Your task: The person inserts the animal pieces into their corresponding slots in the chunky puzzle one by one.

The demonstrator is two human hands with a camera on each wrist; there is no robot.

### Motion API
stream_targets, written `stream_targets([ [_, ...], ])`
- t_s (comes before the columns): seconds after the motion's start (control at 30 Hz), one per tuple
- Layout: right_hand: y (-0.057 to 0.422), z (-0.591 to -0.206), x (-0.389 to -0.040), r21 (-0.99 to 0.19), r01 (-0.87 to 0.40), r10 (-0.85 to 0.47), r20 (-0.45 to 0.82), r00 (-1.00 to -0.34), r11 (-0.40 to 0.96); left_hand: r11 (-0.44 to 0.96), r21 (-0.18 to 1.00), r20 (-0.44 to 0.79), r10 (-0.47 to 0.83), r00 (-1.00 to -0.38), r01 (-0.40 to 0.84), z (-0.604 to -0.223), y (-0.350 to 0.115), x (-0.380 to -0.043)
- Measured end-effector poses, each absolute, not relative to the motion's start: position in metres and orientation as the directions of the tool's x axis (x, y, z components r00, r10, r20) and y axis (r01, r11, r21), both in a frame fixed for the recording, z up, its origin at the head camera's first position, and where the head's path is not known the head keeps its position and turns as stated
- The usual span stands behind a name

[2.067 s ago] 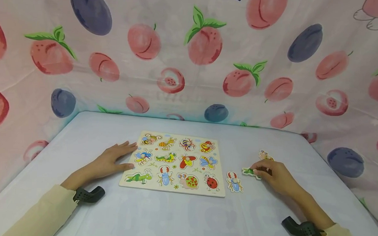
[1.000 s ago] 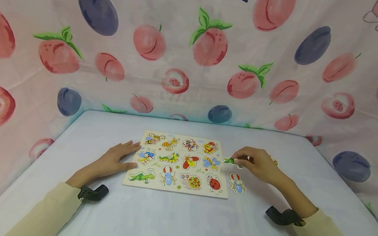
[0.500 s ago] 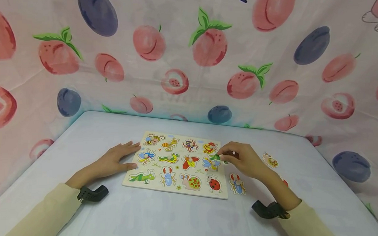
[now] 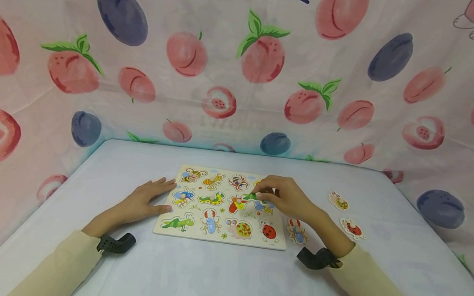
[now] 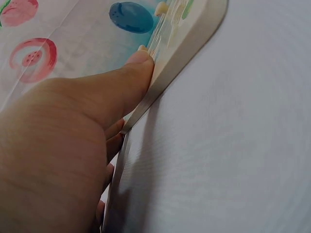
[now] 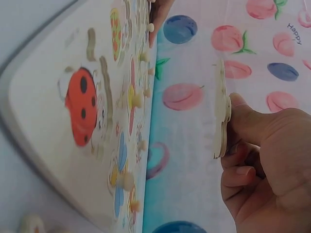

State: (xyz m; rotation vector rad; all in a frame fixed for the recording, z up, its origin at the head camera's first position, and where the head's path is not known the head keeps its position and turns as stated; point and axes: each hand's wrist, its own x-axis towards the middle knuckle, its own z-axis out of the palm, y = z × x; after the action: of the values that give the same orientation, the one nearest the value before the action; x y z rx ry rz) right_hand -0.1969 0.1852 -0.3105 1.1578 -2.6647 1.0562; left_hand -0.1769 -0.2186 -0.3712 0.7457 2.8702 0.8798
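A wooden insect peg puzzle board lies on the table. My left hand rests at its left edge with fingers stretched out; in the left wrist view the thumb touches the board's edge. My right hand pinches a green grasshopper puzzle piece over the right half of the board. Seen from the right wrist, that piece is edge-on and held off the board's face. Knobbed pieces fill the two back rows. The front row shows pictures of a grasshopper, stag beetle, snail and ladybug without knobs.
Right of the board lie three loose pieces: a stag beetle close by its edge, partly under the right forearm in view, a snail and a ladybug. A fruit-print cloth hangs behind the white table.
My right hand has carried the grasshopper piece left from the table at the right to over the board, uncovering the snail and ladybug pieces. The left hand stays at the board's edge.
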Motion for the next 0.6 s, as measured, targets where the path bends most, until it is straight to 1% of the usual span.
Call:
stream_targets([
  [0.23,0.169,-0.311,-0.197,-0.588,-0.672,-0.645,0.305,-0.700,0.450,0.729,0.544,0.076,0.450,-0.890,0.415,-0.370,-0.218,-0.177],
  [0.6,0.145,-0.312,-0.197,-0.595,-0.686,-0.675,0.300,-0.674,0.420,0.723,0.543,0.082,0.460,-0.884,0.427,-0.372,-0.219,-0.178],
])
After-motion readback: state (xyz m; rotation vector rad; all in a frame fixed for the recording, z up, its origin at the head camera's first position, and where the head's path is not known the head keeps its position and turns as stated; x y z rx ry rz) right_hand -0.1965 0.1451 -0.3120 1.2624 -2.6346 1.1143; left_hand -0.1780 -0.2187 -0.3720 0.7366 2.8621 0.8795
